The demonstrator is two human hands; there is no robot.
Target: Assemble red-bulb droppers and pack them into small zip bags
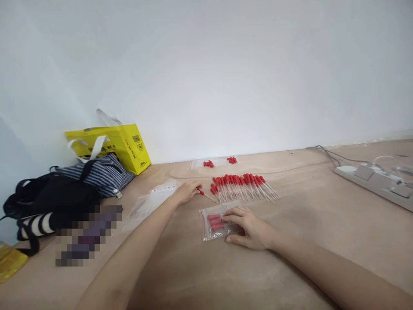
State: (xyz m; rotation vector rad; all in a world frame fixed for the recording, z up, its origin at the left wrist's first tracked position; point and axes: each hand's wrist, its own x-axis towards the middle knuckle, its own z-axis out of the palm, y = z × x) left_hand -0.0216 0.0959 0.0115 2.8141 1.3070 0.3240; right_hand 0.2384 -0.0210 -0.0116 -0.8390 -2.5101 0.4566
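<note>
My left hand (187, 192) reaches forward with its fingertips closed on the red bulb of a dropper (201, 192), whose thin clear stem points right toward a row of similar droppers (238, 185). These lie side by side, red bulbs at the back and pale stems toward me. In front of them, a clear zip bag (206, 234) lies flat with several red-bulbed droppers (215, 222) inside. My right hand (250, 228) rests over the right part of this bag, fingers spread and thumb apart. It hides the stems inside the bag.
Clear bags (151, 198) lie left of my left hand. Near the wall is a clear bag (221, 162) with red bulbs. A yellow bag (119, 144), striped pouch (103, 174) and black bag (51, 196) stand at left. A white power strip (374, 183) with cables lies right.
</note>
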